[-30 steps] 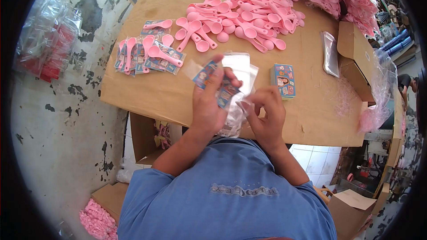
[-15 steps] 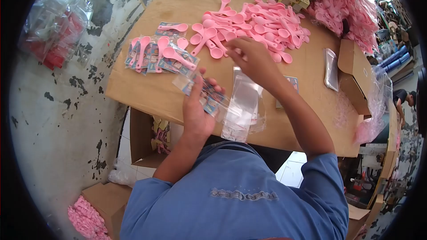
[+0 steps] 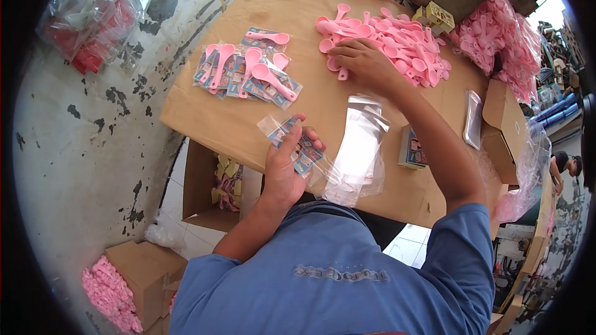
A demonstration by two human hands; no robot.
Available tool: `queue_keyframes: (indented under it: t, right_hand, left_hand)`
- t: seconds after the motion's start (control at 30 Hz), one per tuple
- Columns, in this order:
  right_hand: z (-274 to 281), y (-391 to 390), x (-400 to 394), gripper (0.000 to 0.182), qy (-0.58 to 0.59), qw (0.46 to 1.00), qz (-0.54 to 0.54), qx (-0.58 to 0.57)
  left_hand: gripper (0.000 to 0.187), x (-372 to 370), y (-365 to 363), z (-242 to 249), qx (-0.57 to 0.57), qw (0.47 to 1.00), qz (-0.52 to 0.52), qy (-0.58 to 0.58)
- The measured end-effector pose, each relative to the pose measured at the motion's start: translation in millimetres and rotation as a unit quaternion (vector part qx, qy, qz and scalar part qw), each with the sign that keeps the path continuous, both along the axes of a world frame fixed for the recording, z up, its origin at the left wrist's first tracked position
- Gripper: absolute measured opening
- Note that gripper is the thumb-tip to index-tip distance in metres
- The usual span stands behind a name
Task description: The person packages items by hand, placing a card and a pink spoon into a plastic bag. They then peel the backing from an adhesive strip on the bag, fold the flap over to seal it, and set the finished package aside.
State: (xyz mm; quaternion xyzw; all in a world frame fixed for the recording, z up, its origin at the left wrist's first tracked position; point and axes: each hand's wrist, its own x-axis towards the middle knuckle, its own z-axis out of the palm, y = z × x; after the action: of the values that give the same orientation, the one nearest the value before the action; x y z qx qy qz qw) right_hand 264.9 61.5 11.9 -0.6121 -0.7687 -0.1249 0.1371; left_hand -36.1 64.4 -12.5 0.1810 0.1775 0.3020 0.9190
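My left hand (image 3: pixel 287 164) is closed around a clear plastic bag with a printed card (image 3: pixel 305 156) inside, near the table's front edge. My right hand (image 3: pixel 360 62) reaches over the near left side of a heap of pink spoons (image 3: pixel 397 40); a spoon lies under its fingers, which are partly hidden. Between my hands and the table's front edge lies a stack of clear bags (image 3: pixel 359 142). At the left, several pink spoons (image 3: pixel 264 74) rest on bagged blue cards (image 3: pixel 238 82). A stack of cards (image 3: pixel 413 149) sits under my right forearm.
The brown-covered table (image 3: pixel 205 118) spans the middle. A small yellow box (image 3: pixel 439 17) and large bags of pink spoons (image 3: pixel 496 37) are at the back right. An open carton (image 3: pixel 500 118) stands at the right edge. Far right, another person (image 3: pixel 562 164) bends over.
My right hand has moved from beside the heap's near edge onto its left spoons. My left hand still holds the bag. The whole view has shifted slightly.
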Motion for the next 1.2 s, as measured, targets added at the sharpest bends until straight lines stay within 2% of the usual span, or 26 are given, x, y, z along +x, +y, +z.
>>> queue_keyframes:
  t: [0.2,0.4,0.5,0.7,0.8,0.9,1.0,1.1,1.2]
  right_hand:
    - [9,-35,47,0.038,-0.038,0.997,0.01,-0.06]
    - [20,-66,51,0.054,-0.004,0.994,-0.015,-0.104]
    - [20,-71,58,0.056,-0.022,0.993,-0.022,-0.112]
    - [24,-85,73,0.054,0.03,0.989,-0.035,-0.138]
    - [22,-92,80,0.048,0.014,0.988,-0.061,-0.141]
    - [21,-98,75,0.049,0.022,0.991,-0.071,-0.113]
    - [19,-102,67,0.052,-0.022,0.993,-0.082,-0.079]
    - [29,-110,47,0.049,-0.06,0.989,-0.083,-0.11]
    - [15,-121,58,0.047,-0.128,0.981,-0.108,-0.093]
  left_hand:
    - [0.032,-1,3,3,0.004,1.0,-0.014,0.002]
    - [0.032,-3,5,-2,0.018,1.0,-0.013,-0.003]
    - [0.032,-2,2,-1,0.019,1.0,-0.019,0.001]
    - [0.031,-5,-1,-2,0.017,1.0,-0.018,0.001]
    - [0.031,-8,-3,-2,0.016,1.0,-0.019,-0.004]
    - [0.03,-8,-3,-2,0.017,1.0,-0.017,-0.004]
    - [0.03,-7,-3,0,0.014,1.0,-0.015,0.0]
    - [0.03,-4,-3,-2,0.019,1.0,-0.021,0.006]
    - [0.03,0,-3,-3,0.011,0.999,-0.027,0.014]
